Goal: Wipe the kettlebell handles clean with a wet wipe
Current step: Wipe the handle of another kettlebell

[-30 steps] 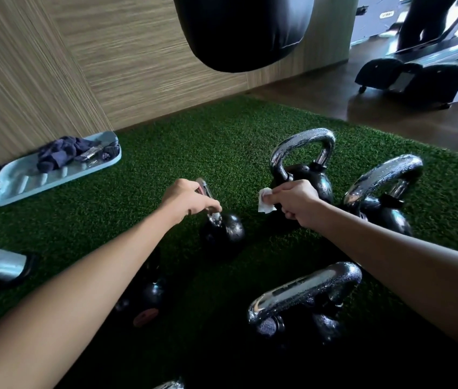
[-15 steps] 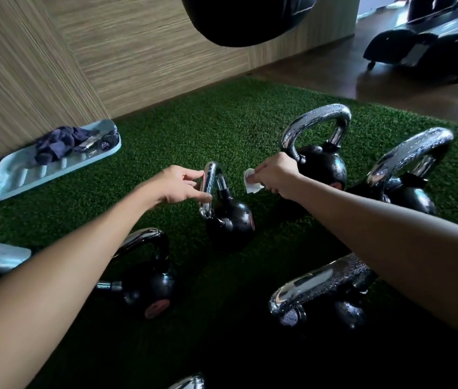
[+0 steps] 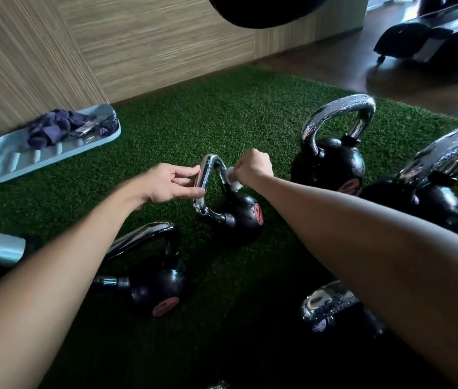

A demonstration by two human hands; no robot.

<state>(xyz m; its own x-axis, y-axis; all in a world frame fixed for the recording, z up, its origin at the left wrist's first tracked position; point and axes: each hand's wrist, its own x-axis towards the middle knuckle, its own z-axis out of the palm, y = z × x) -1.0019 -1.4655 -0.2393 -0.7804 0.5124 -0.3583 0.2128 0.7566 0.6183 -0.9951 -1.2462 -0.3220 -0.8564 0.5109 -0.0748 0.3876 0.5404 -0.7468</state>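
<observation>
A small black kettlebell [image 3: 239, 217] with a chrome handle [image 3: 206, 178] stands tilted on the green turf in the middle. My left hand [image 3: 173, 185] pinches the left side of that handle between thumb and fingers. My right hand [image 3: 253, 167] is closed on a white wet wipe [image 3: 234, 182] and presses it against the right leg of the same handle. Most of the wipe is hidden inside my fist.
Other kettlebells stand around: one at the back right [image 3: 331, 158], one far right [image 3: 424, 192], one near left [image 3: 152, 279], one near right [image 3: 331, 307]. A pale blue tray [image 3: 6, 164] with dark cloth lies by the wooden wall. A black punch bag [image 3: 261, 9] hangs overhead. Treadmill [image 3: 430, 43] at top right.
My right hand has moved left with the wipe from beside the handle onto its right leg. My left hand has closed its pinch on the handle's left side. The view has tilted down.
</observation>
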